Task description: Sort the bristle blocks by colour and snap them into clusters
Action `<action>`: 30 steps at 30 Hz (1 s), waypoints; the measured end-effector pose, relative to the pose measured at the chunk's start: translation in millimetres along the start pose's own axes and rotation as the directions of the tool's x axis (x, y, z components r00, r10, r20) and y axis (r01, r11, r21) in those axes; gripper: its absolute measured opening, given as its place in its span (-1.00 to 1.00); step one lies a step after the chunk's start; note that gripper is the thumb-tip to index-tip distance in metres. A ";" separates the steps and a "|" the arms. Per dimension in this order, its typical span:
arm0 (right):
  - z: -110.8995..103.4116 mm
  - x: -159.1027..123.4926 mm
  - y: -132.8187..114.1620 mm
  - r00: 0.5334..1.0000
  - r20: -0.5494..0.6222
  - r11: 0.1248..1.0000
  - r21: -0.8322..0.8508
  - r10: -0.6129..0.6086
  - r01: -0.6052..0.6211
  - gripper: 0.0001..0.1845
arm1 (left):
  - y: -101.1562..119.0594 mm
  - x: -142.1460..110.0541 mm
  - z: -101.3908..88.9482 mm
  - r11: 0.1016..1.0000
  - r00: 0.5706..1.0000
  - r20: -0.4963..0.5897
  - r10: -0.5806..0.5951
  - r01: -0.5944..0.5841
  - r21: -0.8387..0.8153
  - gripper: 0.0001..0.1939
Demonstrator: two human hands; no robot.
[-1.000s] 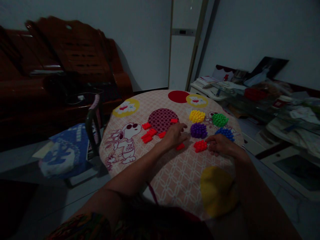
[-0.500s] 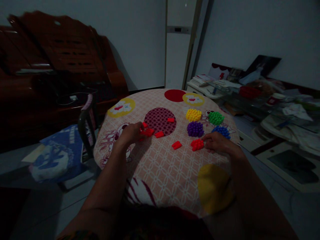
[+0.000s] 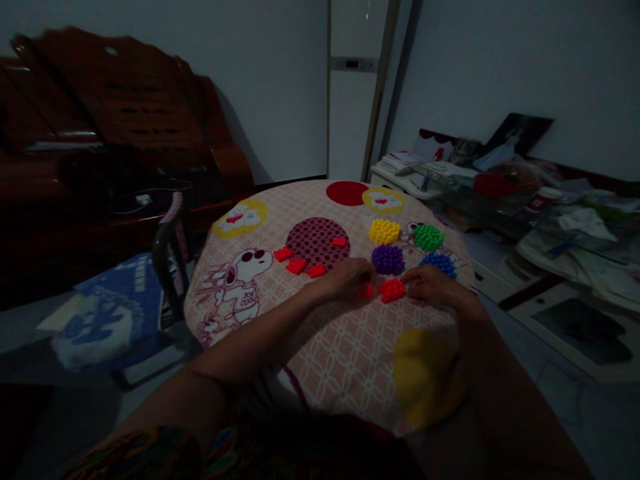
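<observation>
My left hand (image 3: 351,280) reaches across the table, its fingers closed on a small red plastic block (image 3: 368,290), partly hidden beneath them. Just right of it stands a red cluster of knobbed blocks (image 3: 391,290). Beside that cluster's right edge is my right hand (image 3: 427,285), index finger extended to it and the other fingers loosely bent, nothing visible in its grasp. Behind the hands sit similar clusters: purple (image 3: 388,259), yellow (image 3: 384,232), green (image 3: 429,237) and blue (image 3: 439,265). Several loose red blocks (image 3: 296,266) lie farther left.
A patterned cloth covers the round table (image 3: 345,347). On the left are a chair (image 3: 170,247), a blue bag (image 3: 115,313) and a carved wooden sofa (image 3: 135,113). A cluttered glass-topped cabinet (image 3: 500,207) stands along the right wall.
My left hand has moved right from the loose red blocks at the left to the single block near the red cluster, and that block has shifted right. My right hand stays beside the cluster.
</observation>
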State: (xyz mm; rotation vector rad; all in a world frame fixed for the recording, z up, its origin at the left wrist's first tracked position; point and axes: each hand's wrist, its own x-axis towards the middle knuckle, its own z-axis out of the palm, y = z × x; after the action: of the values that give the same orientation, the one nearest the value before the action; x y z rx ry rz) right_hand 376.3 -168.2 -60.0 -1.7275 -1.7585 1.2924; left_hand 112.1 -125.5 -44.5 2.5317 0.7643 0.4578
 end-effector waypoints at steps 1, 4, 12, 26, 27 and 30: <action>-0.3 -0.2 -0.4 1.000 0.001 1.000 0.005 0.001 -0.001 -0.62 | 1.1 3.5 4.4 1.000 1.000 0.005 0.021 -0.021 0.000 -0.81; -0.7 -1.9 -3.0 1.000 0.000 1.000 0.006 -0.006 0.006 -0.60 | 3.5 9.3 12.0 0.997 0.997 0.023 0.072 -0.071 -0.041 -0.85; 1.2 -6.6 -12.1 1.000 0.004 1.000 -0.025 -0.010 0.010 -0.64 | 3.7 7.5 22.0 0.982 0.998 -0.040 0.039 -0.046 -0.183 -0.79; 10.9 2.0 -9.0 0.996 0.046 0.996 0.024 -0.082 0.081 -0.65 | 18.6 0.1 51.5 0.987 0.984 -0.086 -0.158 0.155 -0.042 -0.62; 10.5 1.6 -9.4 0.996 0.047 0.997 0.016 -0.079 0.078 -0.65 | 19.7 0.5 51.5 0.987 0.984 -0.086 -0.159 0.156 -0.034 -0.65; 9.4 1.1 -8.8 0.996 0.039 0.997 -0.014 -0.080 0.081 -0.66 | 21.3 -0.1 51.3 0.987 0.983 -0.089 -0.159 0.158 -0.021 -0.66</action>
State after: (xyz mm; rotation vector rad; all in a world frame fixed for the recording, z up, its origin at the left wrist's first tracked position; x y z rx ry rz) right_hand 363.5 -169.1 -58.3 -1.6328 -1.8444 1.2888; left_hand 143.4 -158.0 -76.8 2.4274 0.9840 0.5242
